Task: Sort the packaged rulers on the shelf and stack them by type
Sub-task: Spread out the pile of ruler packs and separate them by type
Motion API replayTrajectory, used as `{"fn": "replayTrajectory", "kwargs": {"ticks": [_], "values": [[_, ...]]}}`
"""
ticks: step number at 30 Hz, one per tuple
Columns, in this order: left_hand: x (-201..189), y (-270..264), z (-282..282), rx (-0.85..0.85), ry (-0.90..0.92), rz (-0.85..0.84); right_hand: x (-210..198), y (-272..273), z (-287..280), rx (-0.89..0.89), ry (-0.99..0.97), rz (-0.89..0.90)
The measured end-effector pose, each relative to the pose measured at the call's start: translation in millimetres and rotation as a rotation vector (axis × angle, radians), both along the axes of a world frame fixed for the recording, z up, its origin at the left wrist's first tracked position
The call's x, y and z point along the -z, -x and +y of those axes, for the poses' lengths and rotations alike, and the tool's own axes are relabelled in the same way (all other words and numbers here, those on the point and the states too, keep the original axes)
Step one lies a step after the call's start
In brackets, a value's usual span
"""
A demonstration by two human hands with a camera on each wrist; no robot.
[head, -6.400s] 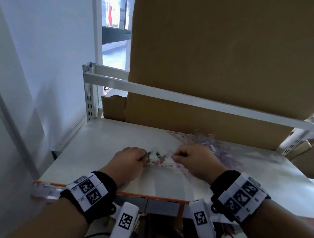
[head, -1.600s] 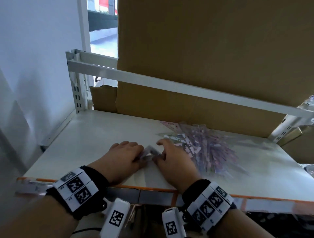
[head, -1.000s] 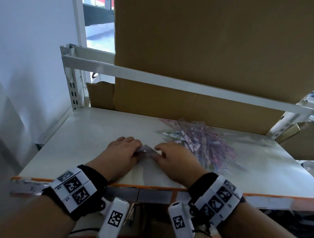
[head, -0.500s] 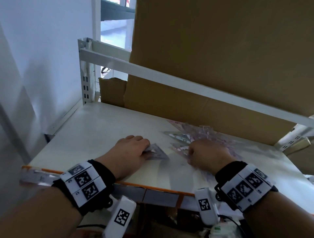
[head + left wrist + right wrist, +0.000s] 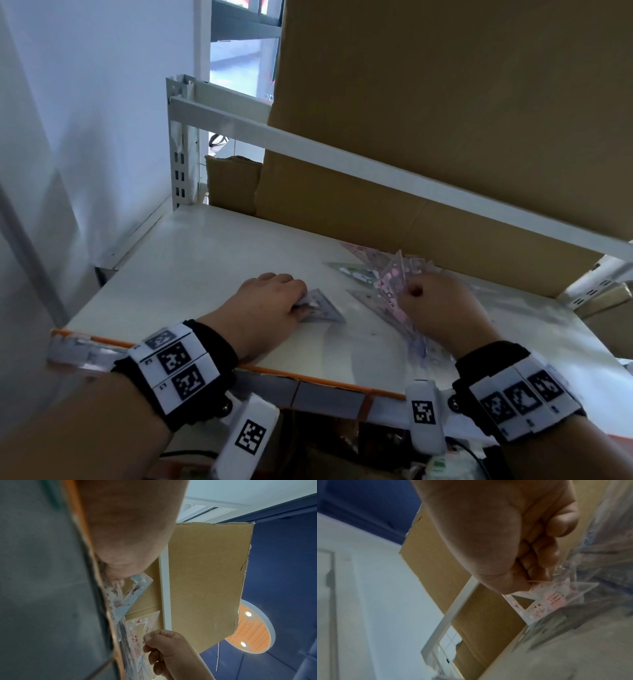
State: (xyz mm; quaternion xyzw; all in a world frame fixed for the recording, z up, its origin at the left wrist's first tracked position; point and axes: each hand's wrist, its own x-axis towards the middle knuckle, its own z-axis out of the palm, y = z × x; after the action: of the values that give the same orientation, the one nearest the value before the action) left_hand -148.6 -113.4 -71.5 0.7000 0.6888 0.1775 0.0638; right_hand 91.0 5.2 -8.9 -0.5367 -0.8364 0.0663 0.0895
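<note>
A small clear triangle ruler (image 5: 323, 308) with blue print lies flat near the front middle of the white shelf (image 5: 205, 260). My left hand (image 5: 299, 301) holds its left corner; in the left wrist view the thumb pinches this blue-printed triangle ruler (image 5: 137, 586). To the right, my right hand (image 5: 407, 291) pinches a pink-printed triangle ruler (image 5: 388, 281) and tilts it up on edge. The right wrist view shows curled fingers on that pink triangle ruler (image 5: 542, 601). A loose pile of packaged rulers (image 5: 363, 270) spreads under and behind the right hand.
A large cardboard sheet (image 5: 445, 120) stands along the back of the shelf behind a white crossbar (image 5: 342, 154). A white wall (image 5: 85, 120) closes the left side. An orange strip (image 5: 308, 377) marks the front edge. Bare shelf lies to the left of my left hand.
My right hand has left the small triangle ruler, gone right to the pile and raised a pink triangle ruler on edge. My left hand stays on the small triangle ruler.
</note>
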Motion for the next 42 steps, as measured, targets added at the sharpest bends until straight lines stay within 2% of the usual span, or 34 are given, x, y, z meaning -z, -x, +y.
{"fn": "replayTrajectory", "kwargs": {"ticks": [7, 9, 11, 14, 19, 21, 25, 27, 30, 33, 35, 38, 42], "values": [[-4, -1, -2, 0.003, -0.020, -0.093, 15, -2, -18, 0.114, 0.532, 0.799], [-6, -1, -2, -0.002, -0.023, -0.119, 17, 4, -28, 0.140, 0.621, 0.919], [-7, -2, -2, -0.010, -0.008, -0.126, 19, 12, -38, 0.136, 0.708, 0.954], [-9, -3, -3, -0.027, 0.026, -0.149, 26, 26, -54, 0.091, 0.780, 0.936], [-13, -7, -4, -0.071, 0.045, -0.289, 35, 46, -64, 0.040, 0.696, 0.828], [-14, -8, -5, -0.054, 0.045, -0.235, 38, 51, -65, 0.034, 0.589, 0.742], [-12, -7, -5, -0.044, 0.036, -0.135, 48, 57, -65, -0.018, 0.237, 0.408], [-10, -6, -4, -0.041, 0.028, -0.115, 52, 54, -65, -0.020, 0.168, 0.388], [-11, -6, -4, -0.029, 0.019, -0.101, 53, 44, -63, -0.037, 0.078, 0.471], [-12, -7, -5, -0.016, 0.016, -0.097, 56, 38, -63, -0.174, -0.083, 0.267], [-12, -8, -7, 0.029, 0.010, -0.079, 58, 41, -67, -0.308, -0.035, 0.177], [-10, -13, -10, 0.078, 0.017, -0.061, 62, 42, -65, -0.450, 0.107, 0.145], [-9, -25, -7, 0.050, 0.043, 0.104, 63, 38, -60, -0.452, 0.077, 0.106]]}}
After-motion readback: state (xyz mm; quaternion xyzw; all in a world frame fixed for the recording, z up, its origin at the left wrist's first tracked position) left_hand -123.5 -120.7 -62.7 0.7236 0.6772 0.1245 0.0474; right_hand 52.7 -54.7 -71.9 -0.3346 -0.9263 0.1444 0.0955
